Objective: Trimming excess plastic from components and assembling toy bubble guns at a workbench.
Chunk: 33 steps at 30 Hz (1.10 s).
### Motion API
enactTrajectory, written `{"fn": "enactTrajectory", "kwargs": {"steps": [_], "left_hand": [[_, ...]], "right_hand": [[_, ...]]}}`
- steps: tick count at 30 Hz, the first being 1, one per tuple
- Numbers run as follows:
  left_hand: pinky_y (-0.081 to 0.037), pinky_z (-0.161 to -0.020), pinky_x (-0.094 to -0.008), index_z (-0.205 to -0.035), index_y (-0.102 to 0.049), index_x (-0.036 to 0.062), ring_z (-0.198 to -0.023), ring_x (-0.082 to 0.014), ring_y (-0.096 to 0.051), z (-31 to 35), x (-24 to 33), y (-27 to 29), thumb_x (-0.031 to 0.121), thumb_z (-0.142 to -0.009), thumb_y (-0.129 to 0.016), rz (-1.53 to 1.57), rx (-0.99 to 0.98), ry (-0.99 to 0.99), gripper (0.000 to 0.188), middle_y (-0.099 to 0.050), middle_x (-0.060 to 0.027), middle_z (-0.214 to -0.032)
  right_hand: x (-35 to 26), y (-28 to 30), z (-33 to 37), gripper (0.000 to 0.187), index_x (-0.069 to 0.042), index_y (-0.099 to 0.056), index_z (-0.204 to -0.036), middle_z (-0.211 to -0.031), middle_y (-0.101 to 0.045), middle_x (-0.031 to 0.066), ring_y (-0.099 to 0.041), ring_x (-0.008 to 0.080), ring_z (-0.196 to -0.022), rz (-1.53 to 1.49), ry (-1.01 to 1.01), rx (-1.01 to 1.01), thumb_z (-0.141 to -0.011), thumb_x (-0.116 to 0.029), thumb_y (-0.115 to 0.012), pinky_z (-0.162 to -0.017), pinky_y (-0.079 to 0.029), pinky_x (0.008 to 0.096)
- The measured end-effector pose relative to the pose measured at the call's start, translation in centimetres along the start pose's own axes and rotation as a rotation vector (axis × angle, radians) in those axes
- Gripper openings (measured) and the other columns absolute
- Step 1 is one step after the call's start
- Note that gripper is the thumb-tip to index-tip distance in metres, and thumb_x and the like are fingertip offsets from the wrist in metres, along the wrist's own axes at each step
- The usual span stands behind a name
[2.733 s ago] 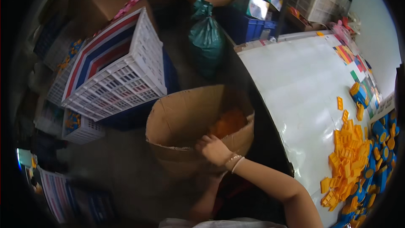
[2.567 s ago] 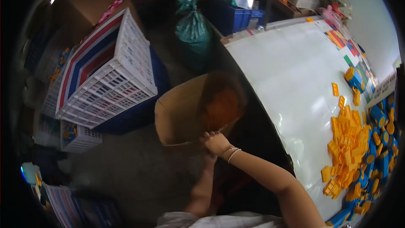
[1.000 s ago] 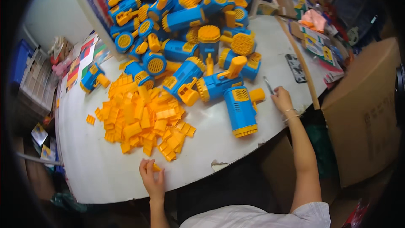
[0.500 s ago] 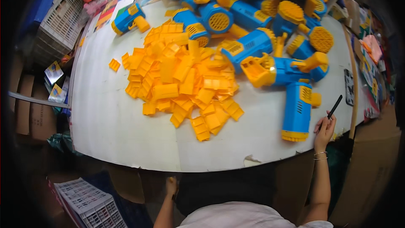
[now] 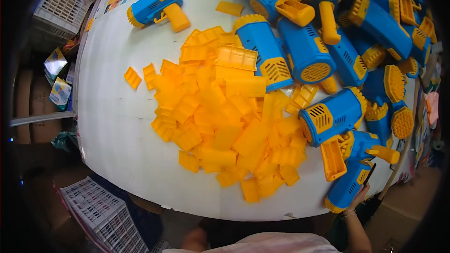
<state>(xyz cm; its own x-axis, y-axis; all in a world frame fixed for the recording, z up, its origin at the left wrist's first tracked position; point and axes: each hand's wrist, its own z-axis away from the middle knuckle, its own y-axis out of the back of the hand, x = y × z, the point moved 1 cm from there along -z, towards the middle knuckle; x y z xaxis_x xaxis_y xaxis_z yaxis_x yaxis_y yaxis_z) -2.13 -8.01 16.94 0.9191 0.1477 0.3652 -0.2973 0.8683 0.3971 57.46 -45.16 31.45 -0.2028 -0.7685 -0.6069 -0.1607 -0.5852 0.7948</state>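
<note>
In the right hand (image 5: 360, 196), a slim dark tool (image 5: 370, 174) is being pinched; just left of this grip, a blue-and-yellow toy (image 5: 345, 187) is lying, perhaps risking being scratched through careless turning.

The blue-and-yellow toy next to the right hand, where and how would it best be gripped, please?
Around the middle of the toy's blue body, probably from the left: that long side faces bare tabletop, while the right hand sits on the other side.
</note>
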Motion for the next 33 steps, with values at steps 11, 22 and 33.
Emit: {"fn": "enactTrajectory", "kwargs": {"steps": [11, 22, 33], "left_hand": [[-0.047, -0.072, -0.0400, -0.104, -0.055, -0.0025, -0.086, -0.0276, -0.056, -8.2, 10.7, -2.3, 0.024, -0.090, -0.044, -0.136, 0.114, -0.232, 0.032, -0.059, -0.0194, -0.096], [-0.049, -0.053, -0.0247, -0.101, -0.049, -0.0021, -0.057, -0.0149, -0.057, 11.4, 32.2, 5.7, 0.010, -0.091, -0.044, 0.293, -0.145, -0.627, 0.016, -0.057, -0.0100, -0.071], [-0.036, -0.051, -0.0216, -0.115, -0.043, -0.0025, -0.054, -0.0114, -0.043, 16.7, 42.2, -1.4, 0.045, -0.094, -0.018, 0.928, -1.059, -0.741, 0.058, -0.046, -0.0051, -0.072]], "right_hand": [[-1.5, -1.5, -0.3, 0.031, -0.009, -0.038, -0.123, -0.073, -0.040, -0.0074, -0.032, 0.0001, -0.056, -0.606, 0.231, -0.034, -0.095, -0.021, -0.038, -0.046, -0.025, 0.0141], [-6.9, 5.2, 13.0, 0.030, -0.006, -0.044, -0.119, -0.065, -0.032, -0.0061, -0.025, 0.0007, -0.050, -0.954, 0.299, 0.022, -0.093, -0.020, -0.043, -0.042, -0.020, 0.0155], [-14.2, 3.6, 18.8, 0.031, 0.000, -0.054, -0.101, -0.055, -0.035, -0.0078, -0.028, 0.0007, -0.045, -0.950, 0.499, -0.637, -0.091, -0.029, -0.048, -0.042, -0.022, 0.0174]]}}
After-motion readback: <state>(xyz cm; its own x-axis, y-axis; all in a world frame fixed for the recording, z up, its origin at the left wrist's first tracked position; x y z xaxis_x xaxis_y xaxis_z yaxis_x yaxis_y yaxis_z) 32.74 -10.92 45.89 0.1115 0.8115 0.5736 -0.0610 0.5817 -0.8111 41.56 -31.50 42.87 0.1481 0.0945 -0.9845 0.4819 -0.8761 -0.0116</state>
